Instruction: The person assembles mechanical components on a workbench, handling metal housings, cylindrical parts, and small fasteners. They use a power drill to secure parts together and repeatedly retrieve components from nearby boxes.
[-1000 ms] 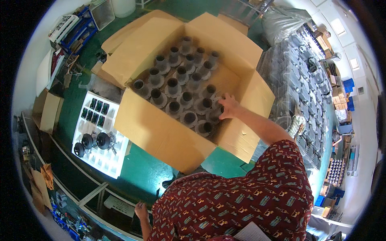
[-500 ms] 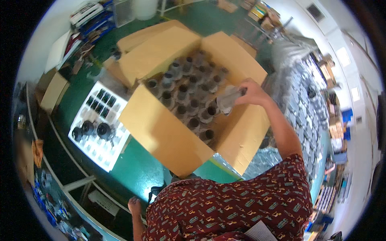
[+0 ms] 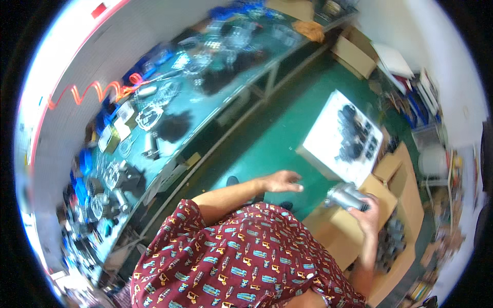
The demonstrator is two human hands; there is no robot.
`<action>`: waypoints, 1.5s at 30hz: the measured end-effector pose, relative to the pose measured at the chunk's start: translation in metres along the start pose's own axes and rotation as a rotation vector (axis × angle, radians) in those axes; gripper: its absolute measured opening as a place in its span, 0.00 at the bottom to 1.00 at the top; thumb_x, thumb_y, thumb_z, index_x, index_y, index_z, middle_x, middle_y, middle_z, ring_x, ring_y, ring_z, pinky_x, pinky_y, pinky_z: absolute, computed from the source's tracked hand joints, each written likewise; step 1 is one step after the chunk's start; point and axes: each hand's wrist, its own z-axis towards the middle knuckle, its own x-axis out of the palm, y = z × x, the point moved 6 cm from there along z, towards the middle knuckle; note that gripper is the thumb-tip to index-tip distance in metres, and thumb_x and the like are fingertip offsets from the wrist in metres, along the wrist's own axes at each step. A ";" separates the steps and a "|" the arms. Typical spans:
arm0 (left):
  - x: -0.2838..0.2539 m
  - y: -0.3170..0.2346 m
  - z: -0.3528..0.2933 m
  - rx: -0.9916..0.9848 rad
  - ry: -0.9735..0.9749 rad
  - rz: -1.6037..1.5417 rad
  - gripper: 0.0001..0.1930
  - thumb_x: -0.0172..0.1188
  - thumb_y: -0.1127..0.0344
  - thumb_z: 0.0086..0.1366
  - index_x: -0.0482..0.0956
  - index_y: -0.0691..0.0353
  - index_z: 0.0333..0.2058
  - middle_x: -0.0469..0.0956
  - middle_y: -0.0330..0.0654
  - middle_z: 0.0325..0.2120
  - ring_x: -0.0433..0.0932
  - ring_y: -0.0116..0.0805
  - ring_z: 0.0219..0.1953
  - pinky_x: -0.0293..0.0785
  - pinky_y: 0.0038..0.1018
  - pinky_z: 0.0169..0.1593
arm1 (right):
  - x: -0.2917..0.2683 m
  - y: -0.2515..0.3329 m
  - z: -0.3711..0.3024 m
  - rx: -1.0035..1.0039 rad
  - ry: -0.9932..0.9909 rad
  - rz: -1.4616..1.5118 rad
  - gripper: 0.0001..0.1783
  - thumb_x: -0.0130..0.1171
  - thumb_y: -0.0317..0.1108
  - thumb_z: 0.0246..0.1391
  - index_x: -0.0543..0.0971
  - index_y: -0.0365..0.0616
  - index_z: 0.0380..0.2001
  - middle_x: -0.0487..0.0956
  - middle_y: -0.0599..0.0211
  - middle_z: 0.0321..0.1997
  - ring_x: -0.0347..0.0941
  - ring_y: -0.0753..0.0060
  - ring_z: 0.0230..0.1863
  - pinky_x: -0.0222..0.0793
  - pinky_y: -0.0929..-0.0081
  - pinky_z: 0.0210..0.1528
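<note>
- While the green floor (image 3: pixel 251 151) spreads as a shiny strip to the left of the big carton (image 3: pixel 331 228), the carton itself stands with its flaps (image 3: pixel 405 177) opened wide.
- Well to the left of the carton there is a long workbench (image 3: pixel 210 108); metal parts (image 3: pixel 150 146) and blue bins (image 3: pixel 84 161) crowd its green top, somewhat blurred.
- Above this bench, also far left of the carton, a red coiled hose (image 3: pixel 122 92) is stretched.
- Just beyond the carton lies a white tray (image 3: pixel 321 131) with dark parts (image 3: pixel 352 136); whether tray and carton touch, one cannot tell.
- Farther beyond the carton, near the bench's end, sits a small open box (image 3: pixel 354 61).
- Grey tubes (image 3: pixel 393 235) are inside the carton, partly covered by the right forearm (image 3: pixel 364 262); the patterned shirt (image 3: pixel 246 251) hides some of the carton's near side.
- The right hand (image 3: pixel 367 214) grasps a grey metal cylinder (image 3: pixel 345 196), which is held up over the carton's flap.
- The left hand (image 3: pixel 281 181) is left of the carton, fingers loosely extended, holding nothing.
</note>
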 end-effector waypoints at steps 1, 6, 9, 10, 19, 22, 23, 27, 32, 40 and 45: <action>-0.010 0.014 -0.016 -0.022 -0.020 -0.077 0.42 0.58 0.36 0.66 0.64 0.66 0.66 0.69 0.58 0.62 0.68 0.49 0.65 0.69 0.40 0.64 | 0.039 0.043 0.020 -0.066 0.065 -0.001 0.27 0.80 0.37 0.27 0.81 0.38 0.34 0.72 0.53 0.56 0.71 0.54 0.57 0.66 0.63 0.61; -0.081 0.064 -0.110 -0.070 -0.280 -0.602 0.48 0.53 0.34 0.68 0.43 0.55 0.74 0.54 0.55 0.70 0.60 0.53 0.68 0.72 0.51 0.61 | 0.212 0.203 0.073 -0.404 0.335 -0.046 0.30 0.81 0.41 0.25 0.82 0.37 0.35 0.69 0.46 0.58 0.68 0.49 0.58 0.68 0.60 0.60; -0.122 0.079 -0.174 -0.031 -0.534 -0.730 0.39 0.51 0.40 0.71 0.50 0.52 0.72 0.67 0.50 0.62 0.73 0.45 0.60 0.75 0.46 0.56 | 0.290 0.286 0.077 -0.607 0.483 -0.058 0.32 0.80 0.43 0.25 0.83 0.37 0.37 0.68 0.44 0.59 0.66 0.45 0.61 0.67 0.55 0.62; -0.131 0.094 -0.192 -0.027 -0.684 -0.742 0.31 0.50 0.48 0.74 0.55 0.52 0.69 0.72 0.46 0.56 0.78 0.38 0.51 0.78 0.41 0.51 | 0.308 0.319 0.069 -0.658 0.507 -0.145 0.32 0.79 0.45 0.27 0.83 0.37 0.37 0.68 0.45 0.60 0.64 0.43 0.61 0.67 0.53 0.62; -0.155 0.149 -0.261 0.046 -1.118 -0.780 0.22 0.48 0.57 0.76 0.63 0.52 0.65 0.75 0.37 0.43 0.75 0.27 0.40 0.78 0.28 0.39 | 0.406 0.422 0.066 -1.037 0.778 -0.170 0.32 0.76 0.50 0.24 0.85 0.39 0.35 0.70 0.43 0.57 0.66 0.39 0.57 0.68 0.51 0.59; -0.159 0.156 -0.265 0.009 -1.149 -0.798 0.23 0.48 0.58 0.75 0.63 0.52 0.66 0.75 0.37 0.40 0.75 0.26 0.38 0.77 0.26 0.37 | 0.427 0.424 0.084 -0.983 0.867 -0.153 0.30 0.75 0.53 0.32 0.86 0.39 0.34 0.70 0.43 0.57 0.68 0.43 0.58 0.67 0.53 0.60; -0.160 0.160 -0.270 -0.038 -1.215 -0.784 0.24 0.48 0.59 0.75 0.63 0.52 0.66 0.76 0.37 0.40 0.75 0.26 0.37 0.77 0.26 0.37 | 0.434 0.425 0.091 -0.966 0.873 -0.089 0.26 0.73 0.52 0.37 0.86 0.40 0.31 0.73 0.43 0.53 0.69 0.47 0.57 0.69 0.55 0.58; -0.162 0.203 -0.271 -0.138 -1.455 -0.521 0.21 0.48 0.64 0.73 0.68 0.54 0.64 0.79 0.41 0.43 0.77 0.28 0.34 0.78 0.29 0.34 | 0.443 0.433 0.120 -1.105 0.913 -0.010 0.16 0.68 0.42 0.42 0.87 0.42 0.32 0.77 0.45 0.46 0.74 0.47 0.50 0.73 0.59 0.53; -0.162 0.204 -0.250 -0.214 -1.501 -1.155 0.19 0.46 0.62 0.75 0.67 0.50 0.63 0.78 0.41 0.47 0.80 0.33 0.39 0.81 0.31 0.35 | 0.447 0.400 0.190 -1.114 0.720 -0.105 0.16 0.57 0.20 0.45 0.86 0.48 0.35 0.72 0.46 0.54 0.67 0.38 0.55 0.69 0.54 0.57; -0.229 0.235 -0.194 -0.123 -1.518 -1.374 0.18 0.44 0.58 0.76 0.63 0.52 0.61 0.76 0.45 0.47 0.80 0.40 0.40 0.82 0.34 0.35 | 0.456 0.412 0.291 -1.110 0.569 -0.295 0.14 0.60 0.19 0.47 0.84 0.45 0.37 0.68 0.50 0.57 0.63 0.36 0.59 0.71 0.50 0.56; -0.276 0.251 -0.201 -0.274 -1.700 -1.396 0.18 0.46 0.57 0.75 0.67 0.67 0.51 0.76 0.49 0.38 0.78 0.41 0.28 0.81 0.36 0.25 | 0.495 0.428 0.330 -1.060 0.603 -0.430 0.16 0.64 0.20 0.45 0.86 0.50 0.38 0.69 0.52 0.55 0.65 0.38 0.58 0.70 0.51 0.59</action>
